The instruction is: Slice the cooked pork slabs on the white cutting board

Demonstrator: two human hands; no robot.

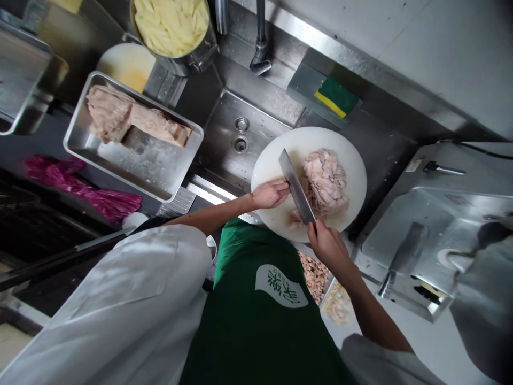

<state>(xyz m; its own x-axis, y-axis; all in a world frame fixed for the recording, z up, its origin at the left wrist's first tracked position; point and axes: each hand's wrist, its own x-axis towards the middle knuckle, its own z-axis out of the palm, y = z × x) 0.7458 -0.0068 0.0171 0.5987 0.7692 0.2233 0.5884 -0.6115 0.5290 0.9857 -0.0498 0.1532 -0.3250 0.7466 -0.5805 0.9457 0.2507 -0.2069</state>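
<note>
Sliced pale-pink cooked meat lies heaped on the right half of a round white cutting board, with a few loose pieces near the board's lower edge. A broad rectangular steel cleaver slants across the middle of the board, its blade just left of the heap. The right hand, at the board's lower edge, is closed around the cleaver's handle. The left hand reaches over the board's left edge with its fingers drawn together, the fingertips close beside the blade; whether they touch it or hold anything, I cannot tell.

Left of the board is a stainless-steel sink basin with two round drains. Farther left of the board, a rectangular silver metal tray carries thick pale blocks of cooked meat. Up and to the left of the board stands a round metal pot filled with pale-yellow strips. Just above the board rests a green-and-yellow rectangular sponge. Well to the right of the board, a second cleaver with a wide grey blade lies on a silver metal surface.
</note>
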